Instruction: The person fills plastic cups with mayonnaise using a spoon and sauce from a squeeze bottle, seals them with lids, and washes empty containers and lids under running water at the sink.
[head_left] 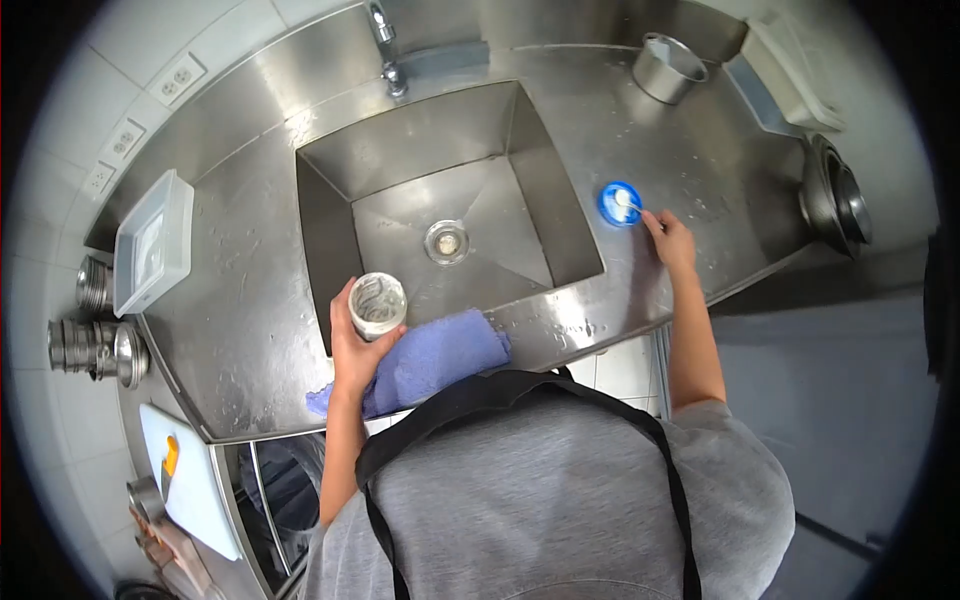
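My left hand (352,350) is wrapped round an open jar (378,304), tilted so its mouth shows whitish smears inside. The jar is over the near left edge of the steel sink (400,205). Just to the right of it, a folded purple towel (445,355) lies on the counter's front edge. On the counter right of the sink, my right hand (672,240) pinches the handle of a small spoon (629,204). The spoon's white-coated end is over a round blue lid (606,205) with white stuff in it.
A faucet (385,50) stands behind the sink. A steel pot (668,70) is at the back right, with stacked metal bowls (838,195) at the right edge. On the left are a plastic container (155,243), metal cups (80,345) and a yellow-handled knife (170,458) on a white cutting board (200,500).
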